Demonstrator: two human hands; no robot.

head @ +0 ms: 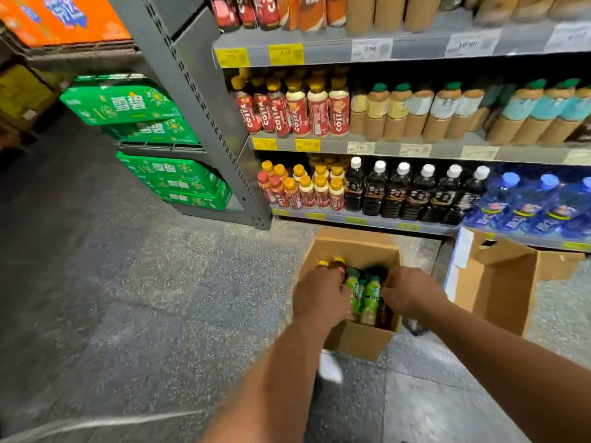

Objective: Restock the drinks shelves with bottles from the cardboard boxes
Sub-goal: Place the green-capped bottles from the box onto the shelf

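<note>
My left hand (319, 297) and right hand (407, 294) are down among the bottles (371, 292) in the box (358, 247), grip impossible to tell; I judge them full, heavy and slick, best taken just below the caps.

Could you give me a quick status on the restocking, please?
Left hand and right hand down in the open box; grip unclear. Green bottles between them. Second box stands to the right.

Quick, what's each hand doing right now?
Left hand: grips a yellow-capped bottle in the cardboard box.
Right hand: in the same box, fingers hidden; cannot tell.
</note>
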